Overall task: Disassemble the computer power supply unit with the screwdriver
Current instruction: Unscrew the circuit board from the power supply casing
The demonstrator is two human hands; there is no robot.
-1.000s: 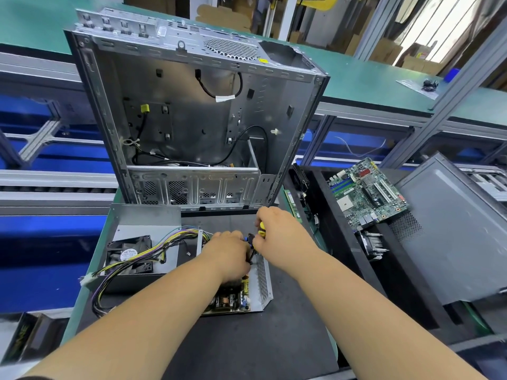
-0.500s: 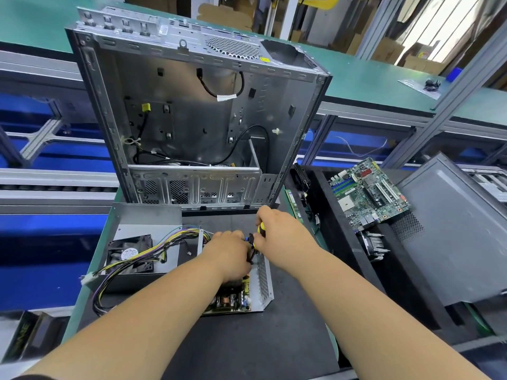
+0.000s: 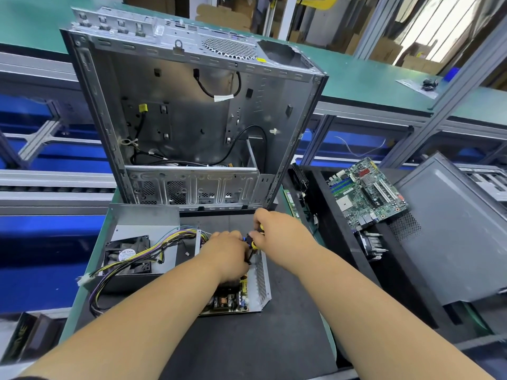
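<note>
At the near left of the black mat [image 3: 247,346], the removed power supply cover [image 3: 142,223] lies open side up, with a black fan [image 3: 127,256] fixed inside it. A bundle of yellow, black and purple cables [image 3: 129,266] runs from the left mat edge across the fan toward the middle. Just right of the cover sits the open power supply unit [image 3: 247,294], a metal tray with a perforated right wall and its circuit board [image 3: 229,298] exposed at the near end. The left hand [image 3: 226,255] rests on the far half of that board, fingers curled down over the parts; whether it grips anything beneath cannot be told. Touching it on the right, the right hand [image 3: 277,231] is closed around the yellow-and-black screwdriver [image 3: 253,242], which points down into the unit beside the perforated wall. Behind both hands an emptied computer case [image 3: 192,119] stands upright, its open side facing the person. Farther right, a green motherboard [image 3: 366,192] leans in a black bin [image 3: 340,242], next to a grey case side panel [image 3: 452,229].
</note>
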